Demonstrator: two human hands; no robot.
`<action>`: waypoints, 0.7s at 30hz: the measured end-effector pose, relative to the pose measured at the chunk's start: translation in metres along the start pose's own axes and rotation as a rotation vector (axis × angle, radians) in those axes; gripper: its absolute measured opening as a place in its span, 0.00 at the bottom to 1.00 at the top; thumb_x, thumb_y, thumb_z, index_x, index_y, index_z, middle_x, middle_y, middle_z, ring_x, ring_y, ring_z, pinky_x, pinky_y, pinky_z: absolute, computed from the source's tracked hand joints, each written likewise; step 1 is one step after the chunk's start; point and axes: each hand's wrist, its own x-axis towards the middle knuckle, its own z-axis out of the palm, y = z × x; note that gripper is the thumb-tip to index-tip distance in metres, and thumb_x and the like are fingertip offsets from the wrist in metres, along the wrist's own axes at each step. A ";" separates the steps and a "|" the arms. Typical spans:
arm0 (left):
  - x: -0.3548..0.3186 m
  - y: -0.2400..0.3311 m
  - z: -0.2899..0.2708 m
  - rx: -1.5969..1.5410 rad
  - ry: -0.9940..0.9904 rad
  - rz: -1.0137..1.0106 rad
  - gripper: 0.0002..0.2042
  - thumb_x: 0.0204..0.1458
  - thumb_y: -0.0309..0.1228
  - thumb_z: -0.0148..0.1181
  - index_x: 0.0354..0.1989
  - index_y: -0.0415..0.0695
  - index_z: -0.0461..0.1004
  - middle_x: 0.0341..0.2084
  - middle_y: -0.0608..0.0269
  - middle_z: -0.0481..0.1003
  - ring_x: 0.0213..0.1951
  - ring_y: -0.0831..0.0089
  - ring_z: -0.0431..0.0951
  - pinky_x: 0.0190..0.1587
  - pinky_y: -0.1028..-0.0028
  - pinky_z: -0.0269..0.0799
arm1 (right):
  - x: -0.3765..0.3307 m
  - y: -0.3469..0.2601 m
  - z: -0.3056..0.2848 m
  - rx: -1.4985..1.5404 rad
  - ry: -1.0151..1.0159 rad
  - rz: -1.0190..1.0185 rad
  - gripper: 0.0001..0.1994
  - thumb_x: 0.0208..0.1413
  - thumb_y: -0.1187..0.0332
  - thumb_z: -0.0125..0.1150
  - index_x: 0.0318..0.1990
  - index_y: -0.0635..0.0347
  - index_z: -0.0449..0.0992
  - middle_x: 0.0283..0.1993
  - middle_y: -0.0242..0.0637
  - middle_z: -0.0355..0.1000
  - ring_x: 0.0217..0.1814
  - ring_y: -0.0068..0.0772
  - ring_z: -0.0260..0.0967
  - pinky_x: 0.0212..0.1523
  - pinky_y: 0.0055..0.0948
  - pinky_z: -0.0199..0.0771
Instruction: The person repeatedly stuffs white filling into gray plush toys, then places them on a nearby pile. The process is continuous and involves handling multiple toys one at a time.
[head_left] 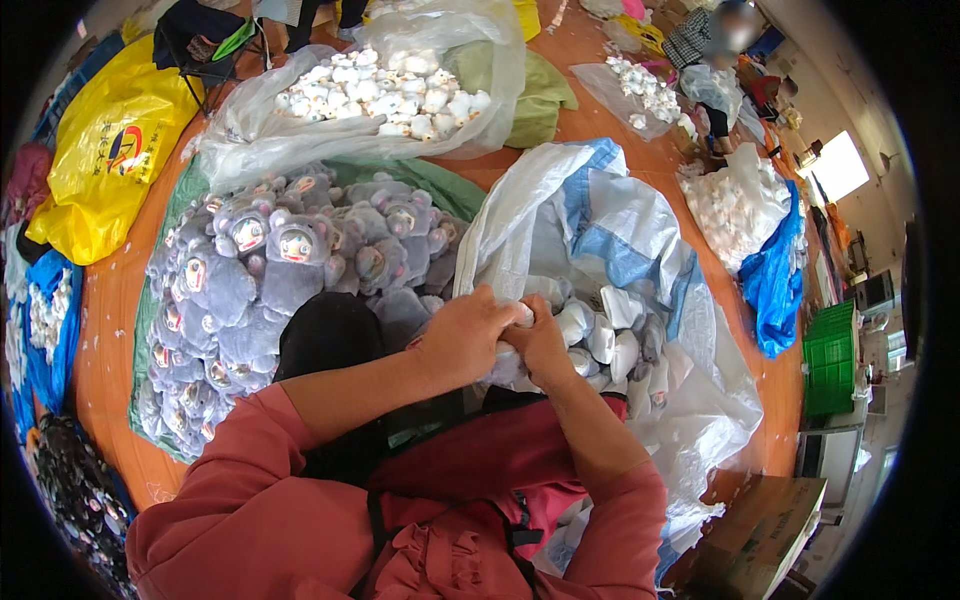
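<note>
Head view, left hand [462,338] and right hand [540,340] fingers closed together on white stuffing [520,315], plush pile [280,270] crowding left, open sack [640,250] right.

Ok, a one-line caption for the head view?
Both hands, left hand and right hand, grip a small white-grey plush piece beside a purple plush toy pile.

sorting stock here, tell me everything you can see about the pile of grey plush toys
The plush pile is a heap of soft grey-purple dolls with round ears and pale faces with big eyes, most turned up. They lie jumbled on a green sheet over the orange floor, left of the hands, touching a clear bag behind.
</note>
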 end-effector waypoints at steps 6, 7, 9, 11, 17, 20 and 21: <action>-0.012 0.020 0.012 0.116 0.044 0.229 0.16 0.44 0.24 0.57 0.44 0.49 0.76 0.30 0.55 0.66 0.30 0.55 0.72 0.31 0.61 0.70 | 0.016 0.026 0.001 -0.385 0.183 -0.457 0.12 0.42 0.71 0.65 0.30 0.62 0.67 0.31 0.40 0.67 0.34 0.33 0.64 0.37 0.33 0.66; -0.013 0.022 0.013 0.118 0.039 0.240 0.16 0.44 0.24 0.57 0.45 0.49 0.76 0.31 0.55 0.66 0.30 0.55 0.71 0.32 0.62 0.70 | 0.018 0.028 0.002 -0.424 0.207 -0.521 0.11 0.42 0.72 0.64 0.30 0.62 0.67 0.31 0.39 0.67 0.34 0.34 0.63 0.37 0.34 0.65; -0.016 0.023 0.014 0.124 0.034 0.259 0.17 0.44 0.24 0.57 0.45 0.48 0.75 0.31 0.54 0.66 0.30 0.55 0.71 0.32 0.62 0.70 | 0.017 0.024 0.001 -0.409 0.189 -0.528 0.09 0.44 0.73 0.61 0.30 0.62 0.67 0.31 0.39 0.66 0.34 0.35 0.63 0.37 0.34 0.65; -0.015 0.022 0.012 0.096 0.054 0.294 0.18 0.43 0.24 0.58 0.46 0.46 0.74 0.32 0.53 0.66 0.30 0.55 0.71 0.33 0.61 0.70 | 0.016 0.021 0.001 -0.385 0.201 -0.552 0.06 0.45 0.74 0.59 0.30 0.62 0.67 0.32 0.39 0.65 0.35 0.37 0.63 0.37 0.33 0.65; -0.004 0.021 0.001 -0.027 0.186 0.120 0.18 0.45 0.26 0.64 0.46 0.42 0.72 0.31 0.54 0.72 0.33 0.54 0.74 0.36 0.60 0.71 | 0.015 0.000 0.000 -0.265 0.361 -0.652 0.08 0.43 0.79 0.57 0.31 0.62 0.68 0.37 0.39 0.67 0.40 0.37 0.64 0.42 0.29 0.66; 0.002 0.005 -0.004 -0.136 0.134 -0.062 0.17 0.46 0.28 0.66 0.45 0.41 0.71 0.30 0.55 0.73 0.32 0.56 0.75 0.37 0.60 0.71 | 0.013 -0.009 -0.006 -0.322 0.305 -0.697 0.13 0.38 0.81 0.61 0.35 0.62 0.70 0.41 0.39 0.67 0.44 0.35 0.66 0.45 0.28 0.67; 0.003 -0.001 -0.004 -0.186 0.104 -0.127 0.17 0.46 0.29 0.67 0.44 0.41 0.71 0.30 0.56 0.73 0.32 0.57 0.75 0.36 0.61 0.71 | 0.010 -0.011 -0.007 -0.290 0.258 -0.656 0.13 0.38 0.81 0.61 0.35 0.62 0.70 0.42 0.39 0.66 0.45 0.35 0.66 0.45 0.28 0.68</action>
